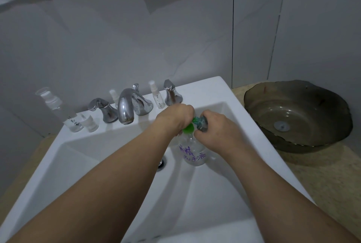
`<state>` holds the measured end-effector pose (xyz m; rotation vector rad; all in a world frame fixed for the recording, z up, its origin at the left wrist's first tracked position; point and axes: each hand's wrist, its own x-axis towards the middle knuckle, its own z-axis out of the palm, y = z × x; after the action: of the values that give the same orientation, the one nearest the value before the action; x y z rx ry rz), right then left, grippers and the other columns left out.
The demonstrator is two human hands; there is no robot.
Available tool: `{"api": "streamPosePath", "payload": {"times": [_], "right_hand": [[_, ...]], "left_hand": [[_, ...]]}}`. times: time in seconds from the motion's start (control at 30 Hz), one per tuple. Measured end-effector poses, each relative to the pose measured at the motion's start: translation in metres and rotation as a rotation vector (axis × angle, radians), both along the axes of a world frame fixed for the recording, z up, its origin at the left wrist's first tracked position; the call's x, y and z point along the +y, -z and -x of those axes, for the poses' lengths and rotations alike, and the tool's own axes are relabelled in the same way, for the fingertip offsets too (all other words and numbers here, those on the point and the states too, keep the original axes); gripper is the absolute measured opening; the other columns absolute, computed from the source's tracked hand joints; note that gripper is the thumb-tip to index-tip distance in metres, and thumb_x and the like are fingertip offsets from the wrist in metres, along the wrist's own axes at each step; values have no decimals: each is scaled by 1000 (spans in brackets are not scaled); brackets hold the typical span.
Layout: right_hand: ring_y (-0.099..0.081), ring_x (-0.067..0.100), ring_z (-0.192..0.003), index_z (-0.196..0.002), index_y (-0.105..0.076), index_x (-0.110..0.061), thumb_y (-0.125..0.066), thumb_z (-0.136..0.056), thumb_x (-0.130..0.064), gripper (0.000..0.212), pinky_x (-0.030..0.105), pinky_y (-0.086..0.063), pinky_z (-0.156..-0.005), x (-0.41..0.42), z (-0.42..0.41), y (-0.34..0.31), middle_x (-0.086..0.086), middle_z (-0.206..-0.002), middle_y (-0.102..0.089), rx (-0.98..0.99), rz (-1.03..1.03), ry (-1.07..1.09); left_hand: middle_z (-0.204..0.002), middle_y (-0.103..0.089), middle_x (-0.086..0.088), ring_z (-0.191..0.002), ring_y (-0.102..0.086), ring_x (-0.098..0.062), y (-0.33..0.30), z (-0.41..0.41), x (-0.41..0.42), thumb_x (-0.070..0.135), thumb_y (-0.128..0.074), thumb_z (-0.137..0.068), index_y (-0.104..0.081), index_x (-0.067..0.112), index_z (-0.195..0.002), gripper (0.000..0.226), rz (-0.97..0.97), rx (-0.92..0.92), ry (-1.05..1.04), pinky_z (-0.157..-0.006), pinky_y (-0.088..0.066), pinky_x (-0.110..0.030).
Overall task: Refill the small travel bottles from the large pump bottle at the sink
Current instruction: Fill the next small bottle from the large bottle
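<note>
Two hands together over white sink basin. We grip green pump head with left hand; right hand curls round small clear bottle, tilted at nozzle. Large clear pump bottle upright directly below hands.

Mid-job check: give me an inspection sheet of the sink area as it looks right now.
Surface: white sink, basin dry-looking, drain open.
Job's things: large pump bottle with purple writing stands in the basin, green pump on top; spray bottles along the back ledge.
Clutter: grey glass bowl on the counter, right.
Hands: left hand grips the pump; right hand holds a small bottle at the spout.
Cables: nothing seen.
Surroundings: chrome tap, grey tiled wall, towels above.
</note>
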<state>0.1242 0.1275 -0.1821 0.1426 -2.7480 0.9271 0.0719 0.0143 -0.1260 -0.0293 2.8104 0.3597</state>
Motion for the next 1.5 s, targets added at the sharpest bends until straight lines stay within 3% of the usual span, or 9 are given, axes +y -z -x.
{"api": "streamPosePath", "payload": {"times": [0.2, 0.33, 0.43, 0.6, 0.83, 1.0, 1.2, 1.33, 1.5], "right_hand": [[-52, 22, -77, -89, -52, -16, -63, -79, -36, 24, 31, -38, -62, 1, -1, -1, 0, -85, -57, 10, -4, -4], [-55, 23, -79, -88, -52, -18, -64, -78, -37, 24, 33, -43, -64, 1, -1, -2, -1, -85, -58, 54, -4, -8], [-53, 22, -77, -86, -49, -20, -65, -77, -35, 23, 32, -39, -61, 2, -1, -2, -4, -83, -56, 80, 27, -7], [-56, 22, -81, -87, -49, -21, -64, -77, -36, 23, 32, -41, -63, 1, 0, -2, -3, -88, -58, 73, 24, -11], [-51, 21, -77, -86, -49, -19, -64, -78, -36, 24, 31, -36, -62, 0, 0, 0, -3, -83, -54, 30, 4, -8], [-47, 21, -74, -85, -49, -19, -63, -77, -36, 24, 30, -34, -60, 0, 1, 1, -2, -81, -54, 18, 6, 3], [-47, 21, -73, -84, -49, -19, -63, -77, -37, 25, 31, -34, -60, 0, 0, 1, -2, -80, -53, 33, 2, -3], [-48, 22, -75, -85, -49, -18, -63, -77, -36, 24, 31, -36, -61, -1, 0, 1, -1, -82, -56, 31, 2, 3], [-47, 22, -74, -88, -52, -16, -63, -77, -34, 24, 30, -34, -60, -1, 0, 2, -3, -79, -52, 15, -45, 22]], "left_hand": [[-76, -65, -21, -69, -69, -35, 3, -3, -3, 4, -28, -91, -46, 9, -75, 24, -23, 54, 35, -79, -56, -42], [-96, -69, -22, -78, -67, -32, -7, -3, -3, 20, -27, -94, -61, 0, -99, 39, -159, -153, -104, -57, -45, -31], [-98, -71, -12, -82, -71, -28, -14, -1, -7, 30, -30, -85, -64, 6, -100, 45, -146, -291, -130, -86, -47, -41], [-97, -71, -11, -82, -71, -28, -16, 0, -9, 32, -30, -85, -65, 7, -100, 46, -148, -317, -160, -85, -46, -42], [-95, -69, -24, -73, -68, -36, -6, -4, 3, 4, -33, -92, -62, -5, -103, 33, -107, -177, -101, -45, -44, -28], [-85, -69, -26, -70, -70, -39, 0, 3, 2, 3, -36, -88, -64, -8, -97, 32, -108, -177, -67, -65, -60, -42], [-88, -71, -25, -73, -72, -37, 2, 3, -1, 2, -35, -88, -65, -6, -97, 32, -63, -114, 8, -52, -53, -31], [-86, -69, -28, -73, -71, -39, 6, 6, -3, 0, -33, -87, -63, -8, -96, 32, -44, -68, 46, -73, -60, -46], [-98, -68, -23, -88, -67, -36, 9, 1, -5, -6, -43, -87, -58, -3, -104, 23, 88, 101, 144, -78, -56, -41]]}}
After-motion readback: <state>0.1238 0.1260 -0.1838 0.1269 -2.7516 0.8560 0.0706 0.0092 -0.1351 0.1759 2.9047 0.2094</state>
